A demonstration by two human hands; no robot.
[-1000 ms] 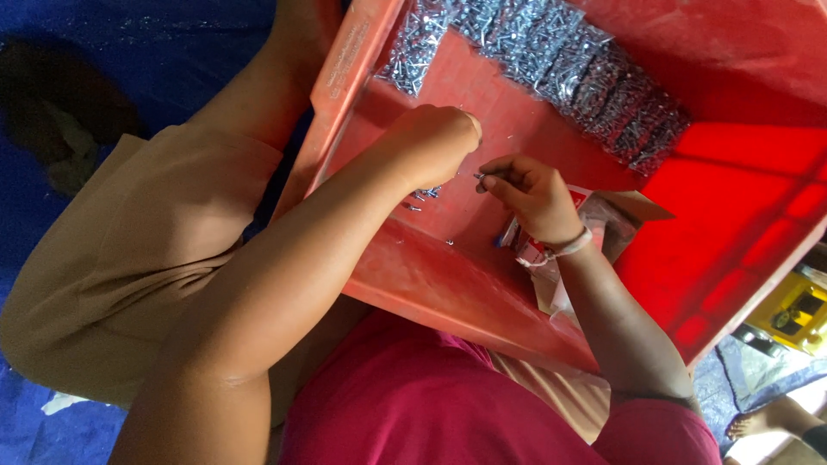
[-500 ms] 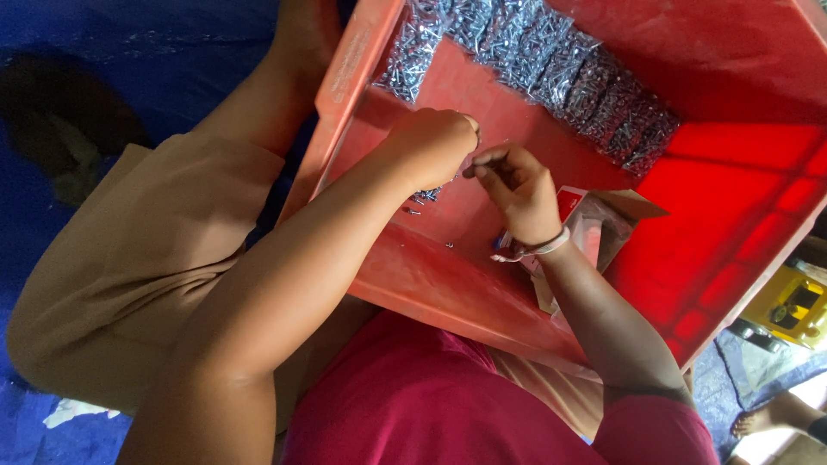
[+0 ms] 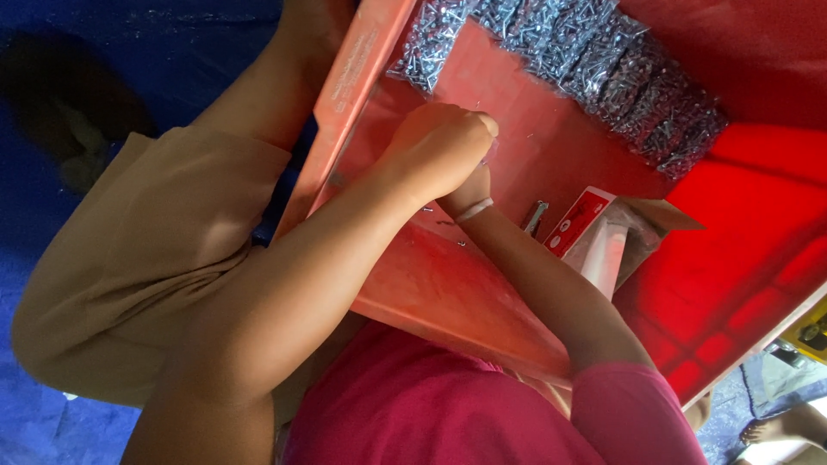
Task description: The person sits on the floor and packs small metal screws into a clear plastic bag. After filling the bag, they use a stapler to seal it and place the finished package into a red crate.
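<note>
L hand (image 3: 439, 151) fisted over R hand (image 3: 472, 185) in red crate (image 3: 448, 284); fingers' grip unclear.

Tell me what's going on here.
A person in a pink top sits over a large red tray with both arms reaching into it. The left hand is curled into a loose fist; the right hand is mostly hidden behind it, so what either holds is unclear. A heap of silvery screws lies along the tray's far side, and an opened cardboard box sits beside the right forearm.
</note>
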